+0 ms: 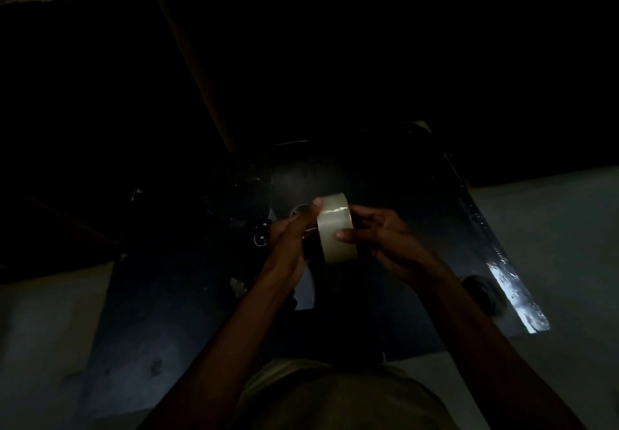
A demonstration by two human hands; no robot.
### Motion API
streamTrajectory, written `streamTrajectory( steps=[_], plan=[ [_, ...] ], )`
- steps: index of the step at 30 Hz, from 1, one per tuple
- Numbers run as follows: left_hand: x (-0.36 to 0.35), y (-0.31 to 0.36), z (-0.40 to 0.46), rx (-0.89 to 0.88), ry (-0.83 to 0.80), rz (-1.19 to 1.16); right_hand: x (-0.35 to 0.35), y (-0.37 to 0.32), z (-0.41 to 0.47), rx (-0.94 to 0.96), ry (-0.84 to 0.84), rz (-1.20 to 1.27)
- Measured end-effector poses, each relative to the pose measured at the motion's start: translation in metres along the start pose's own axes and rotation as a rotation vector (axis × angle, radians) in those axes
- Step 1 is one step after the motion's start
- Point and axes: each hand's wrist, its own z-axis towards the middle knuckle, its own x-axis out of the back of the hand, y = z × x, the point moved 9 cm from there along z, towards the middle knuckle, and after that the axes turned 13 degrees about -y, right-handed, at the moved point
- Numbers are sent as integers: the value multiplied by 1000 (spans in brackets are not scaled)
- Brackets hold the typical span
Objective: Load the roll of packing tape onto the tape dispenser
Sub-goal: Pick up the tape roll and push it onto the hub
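**Two hands on the roll, dispenser barely visible**

Both grips closed on the tape roll (336,228), held in the air above a dark surface (418,228) at frame centre. Left hand (289,245) at the roll's 9 o'clock side, thumb hooked over the top rim near 11 o'clock, fingers curled against the hidden flat face. Right hand (378,233) at the 3 o'clock side, thumb pressed on the outer band of tape near 5 o'clock, fingers wrapped behind. Roll standing on edge, its core axis running roughly 9-to-3 o'clock, from one palm to the other; broad pale band turned toward the camera.

Small dark object with shiny round fittings (261,235) just beyond the left hand, at 9 o'clock from the roll, resting on the surface. Possibly the dispenser, though far too dim to confirm, and no hub discernible. If so, left hand nearer to it, and the roll's open core already pointing that way. Likely next: a short sideways carry toward 9 o'clock, with one hand freed to steady the frame. Loading judged not yet started.

Bright reflective strip (516,295) along the surface's edge at 4 o'clock.
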Motion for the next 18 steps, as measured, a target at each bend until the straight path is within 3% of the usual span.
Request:
streamTrajectory(
  steps=[10,18],
  plan=[
    [-4,-7,-2,19,-44,9,6,8,-1,10,129,69],
    [-4,-23,-2,66,20,-28,23,21,-3,-23,386,-28]
  ],
)
